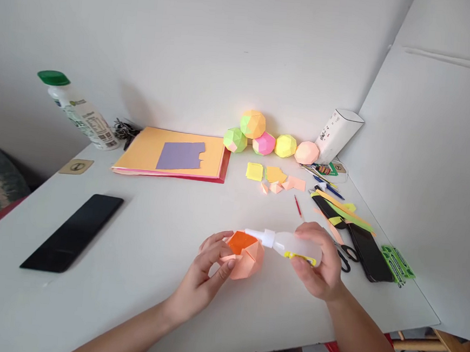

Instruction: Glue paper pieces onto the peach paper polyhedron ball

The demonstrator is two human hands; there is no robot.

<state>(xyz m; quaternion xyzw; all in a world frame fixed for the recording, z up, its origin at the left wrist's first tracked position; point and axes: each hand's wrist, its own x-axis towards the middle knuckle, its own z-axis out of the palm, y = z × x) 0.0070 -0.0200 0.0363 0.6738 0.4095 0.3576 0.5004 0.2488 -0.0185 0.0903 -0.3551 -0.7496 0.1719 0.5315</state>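
Note:
My left hand [205, 271] is closed around a half-built paper ball [245, 255] of peach and orange facets, held just above the white table [147, 299]. My right hand [319, 269] grips a clear glue bottle [294, 247] with a yellow label, lying sideways. Its white nozzle points left and touches the orange inside of the paper ball.
Several finished paper balls [264, 137] sit by the back wall beside a white box [338, 134]. Coloured paper sheets [171, 155], loose paper pieces [275, 179], a plastic bottle [81, 112], a black phone [74, 231], scissors [345, 255], pens and paper strips [338, 208] lie around.

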